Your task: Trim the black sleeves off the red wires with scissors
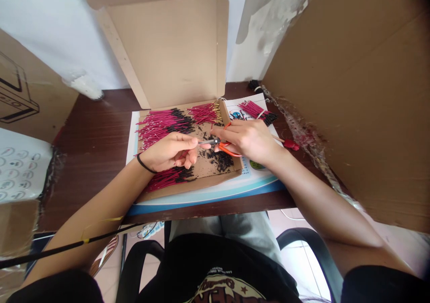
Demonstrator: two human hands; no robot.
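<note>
My right hand (251, 139) is closed around the orange-handled scissors (229, 149), whose blades point left over the open cardboard box. At the blade tips, my left hand (176, 150) is closed in a pinch; what it holds is too small to make out. Under and around my left hand lie bundles of dark pink wires (151, 124) with black ends, inside the box. A smaller group of pink wires (203, 113) with gold-coloured ends sits at the box's back right. Black scraps (221, 160) are scattered on the box floor below the scissors.
The cardboard box (191, 187) has its lid (174, 48) standing up behind. Right of it, a tied bundle of pink wires (251, 109) rests on a printed sheet. A red-headed item (291, 145) lies near the large carton (352, 92). Another carton (30, 79) stands left.
</note>
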